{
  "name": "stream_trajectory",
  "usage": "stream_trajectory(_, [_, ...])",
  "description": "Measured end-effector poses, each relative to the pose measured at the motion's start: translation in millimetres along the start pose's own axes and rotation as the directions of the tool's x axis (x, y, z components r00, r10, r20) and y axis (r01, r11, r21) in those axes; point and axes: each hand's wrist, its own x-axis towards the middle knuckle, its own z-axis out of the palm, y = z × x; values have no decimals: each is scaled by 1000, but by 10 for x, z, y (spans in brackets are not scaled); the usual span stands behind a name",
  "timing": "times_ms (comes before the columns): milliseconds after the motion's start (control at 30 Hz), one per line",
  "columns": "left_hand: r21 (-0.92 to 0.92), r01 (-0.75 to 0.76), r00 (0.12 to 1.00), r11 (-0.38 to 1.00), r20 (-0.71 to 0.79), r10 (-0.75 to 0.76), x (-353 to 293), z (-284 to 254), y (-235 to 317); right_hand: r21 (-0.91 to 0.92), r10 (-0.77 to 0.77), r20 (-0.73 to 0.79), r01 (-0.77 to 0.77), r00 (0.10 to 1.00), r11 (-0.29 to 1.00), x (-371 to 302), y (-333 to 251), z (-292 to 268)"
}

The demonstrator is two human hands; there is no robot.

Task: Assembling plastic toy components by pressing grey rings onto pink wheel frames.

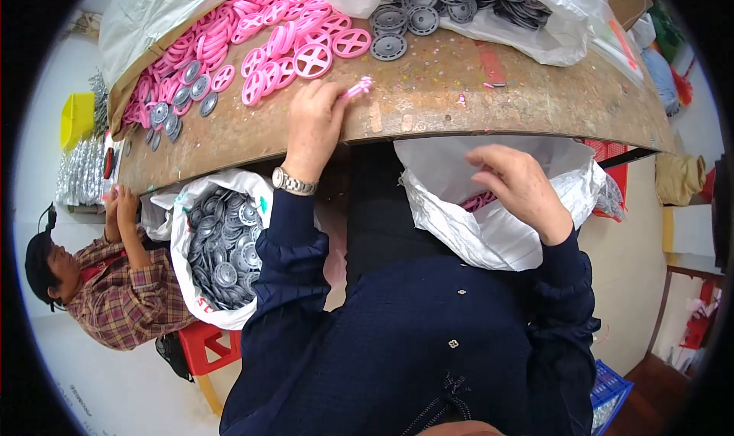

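Left hand: pinching pink piece; probably light, stiff; grip its stem
Right hand: loosely open above white sack
Pink wheels: beyond left hand; likely slick; hold rims

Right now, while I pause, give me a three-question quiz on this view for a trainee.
1. Which wrist wears the watch?
2. True or false: the left hand grips a grey disc.
3. Nearest the right hand is: (a) the sack of grey discs, (b) the white sack with pink parts inside, (c) the red stool?

Key: 1. The left. 2. False; it pinches a small pink piece. 3. b.
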Motion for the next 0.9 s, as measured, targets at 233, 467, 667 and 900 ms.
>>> stream_trajectory(233, [-372, -13, 994, 928, 95, 52, 92, 36, 794, -57, -159, -349, 148, 923, 987, 376, -369, 17])
stream_trajectory(467, [-538, 4, 988, 843, 133, 79, 111, 194, 1052, -181, -178, -312, 126, 933, 975, 374, -255, 7])
stream_trajectory(667, [-497, 3, 990, 868, 126, 68, 123, 182, 1091, -279, -181, -429, 60, 885, 958, 226, 92, -279])
stream_trajectory(900, [-69, -86, 995, 994, -48, 83, 206, 43, 496, -409, -24, -736, -416, 677, 812, -121, 1332, -1238])
